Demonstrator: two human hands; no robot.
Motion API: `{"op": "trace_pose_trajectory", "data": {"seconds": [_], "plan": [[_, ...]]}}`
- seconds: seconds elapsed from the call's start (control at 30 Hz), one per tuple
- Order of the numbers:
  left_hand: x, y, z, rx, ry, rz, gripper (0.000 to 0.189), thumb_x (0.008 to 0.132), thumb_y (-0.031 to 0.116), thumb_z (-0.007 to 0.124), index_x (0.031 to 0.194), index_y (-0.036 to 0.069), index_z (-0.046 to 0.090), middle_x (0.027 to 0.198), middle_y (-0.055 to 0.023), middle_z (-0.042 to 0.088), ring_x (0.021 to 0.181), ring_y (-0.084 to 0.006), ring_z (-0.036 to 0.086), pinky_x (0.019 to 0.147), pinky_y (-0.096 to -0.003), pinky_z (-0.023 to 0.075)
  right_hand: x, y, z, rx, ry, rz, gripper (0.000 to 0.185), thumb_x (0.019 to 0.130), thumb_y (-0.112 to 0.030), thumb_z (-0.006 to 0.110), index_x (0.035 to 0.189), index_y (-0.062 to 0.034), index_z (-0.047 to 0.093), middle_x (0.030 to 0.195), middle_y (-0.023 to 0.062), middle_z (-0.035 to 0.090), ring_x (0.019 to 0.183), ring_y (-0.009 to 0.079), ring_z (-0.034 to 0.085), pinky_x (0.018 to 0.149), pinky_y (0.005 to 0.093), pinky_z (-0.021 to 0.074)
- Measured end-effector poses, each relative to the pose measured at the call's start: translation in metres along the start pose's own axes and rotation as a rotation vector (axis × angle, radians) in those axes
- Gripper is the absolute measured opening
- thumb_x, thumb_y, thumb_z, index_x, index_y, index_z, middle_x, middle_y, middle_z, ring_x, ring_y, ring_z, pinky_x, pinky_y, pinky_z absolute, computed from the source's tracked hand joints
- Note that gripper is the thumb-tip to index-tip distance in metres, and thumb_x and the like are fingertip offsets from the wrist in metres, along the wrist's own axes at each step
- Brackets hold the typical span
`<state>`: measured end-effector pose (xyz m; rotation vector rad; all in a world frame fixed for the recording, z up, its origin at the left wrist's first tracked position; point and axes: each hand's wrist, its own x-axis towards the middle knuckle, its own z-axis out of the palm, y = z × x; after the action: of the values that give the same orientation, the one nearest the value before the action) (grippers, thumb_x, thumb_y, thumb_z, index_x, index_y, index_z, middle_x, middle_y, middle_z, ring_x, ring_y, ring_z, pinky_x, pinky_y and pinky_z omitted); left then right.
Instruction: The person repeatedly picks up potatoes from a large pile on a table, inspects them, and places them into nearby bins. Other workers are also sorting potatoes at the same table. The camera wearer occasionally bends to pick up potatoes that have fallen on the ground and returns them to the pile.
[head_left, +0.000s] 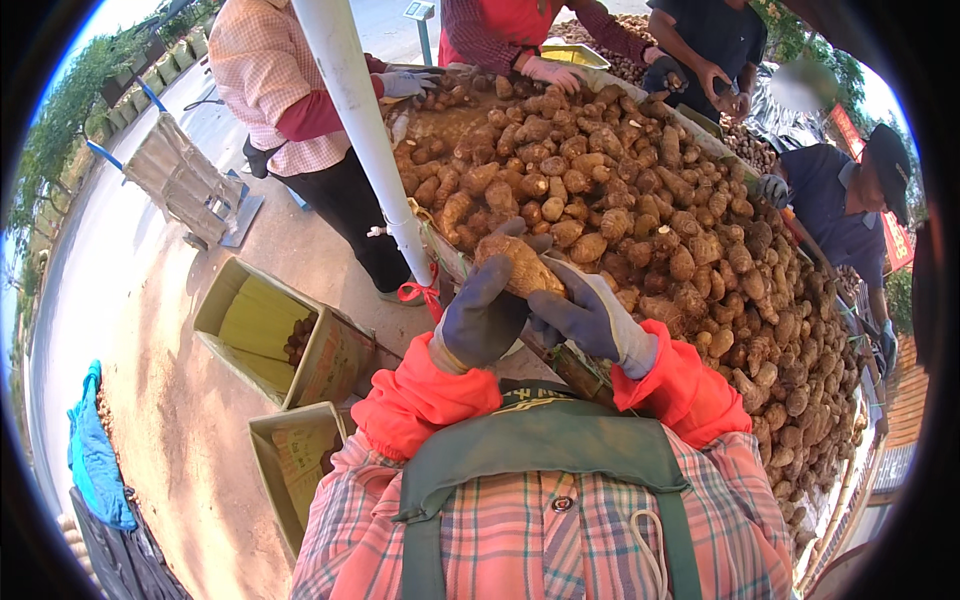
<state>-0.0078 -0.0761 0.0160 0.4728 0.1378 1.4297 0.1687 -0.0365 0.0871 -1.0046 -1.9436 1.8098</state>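
A large brown taro corm (521, 264) lies between my two gloved hands, over the near edge of a big heap of taro corms (660, 217). My left hand (484, 315), in a grey-blue coated work glove, grips its left end, with fingertips showing behind it. My right hand (592, 307), gloved alike, holds the corm's lower right end with thumb and fingers. Its far side is hidden. Behind it the heap spreads over a raised table, with brown wet matter at the far left part.
A white pole (367, 135) rises just left of the table, a red ribbon (426, 292) tied near its base. Two lined boxes (330, 360) (262, 442) stand on the ground at left. Several people work around the heap. A hand cart (184, 176) stands farther off.
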Motion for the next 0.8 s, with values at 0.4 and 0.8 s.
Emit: {"op": "trace_pose_trajectory", "data": {"seconds": [0.4, 0.8], "plan": [[-0.015, 0.004, 0.006, 0.672, 0.227, 0.175, 0.053, 0.093, 0.017, 0.058, 0.141, -0.003, 0.047, 0.112, -0.0153, 0.068, 0.102, -0.0211, 0.066, 0.09, -0.0331, 0.0547, -0.002, 0.03, 0.017, -0.371, 0.001, -0.1, 0.053, 0.1, -0.051, 0.053, 0.119, -0.0014, 0.06, 0.099, 0.0255, 0.069, 0.091, 0.0433, 0.067, 0.076, 0.0477, 0.0505], [0.06, -0.008, -0.012, 1.133, -0.035, 0.162, 0.037, 0.097, 0.008, 0.057, 0.134, 0.003, 0.055, 0.123, -0.0075, 0.06, 0.087, -0.0097, 0.052, 0.074, -0.0245, 0.0439, -0.149, 0.053, -0.136, -0.952, 1.132, -0.151, 0.033, 0.089, -0.015, 0.065, 0.122, -0.0099, 0.064, 0.126, 0.0163, 0.064, 0.118, 0.0363, 0.061, 0.098, 0.0423, 0.0496]]}}
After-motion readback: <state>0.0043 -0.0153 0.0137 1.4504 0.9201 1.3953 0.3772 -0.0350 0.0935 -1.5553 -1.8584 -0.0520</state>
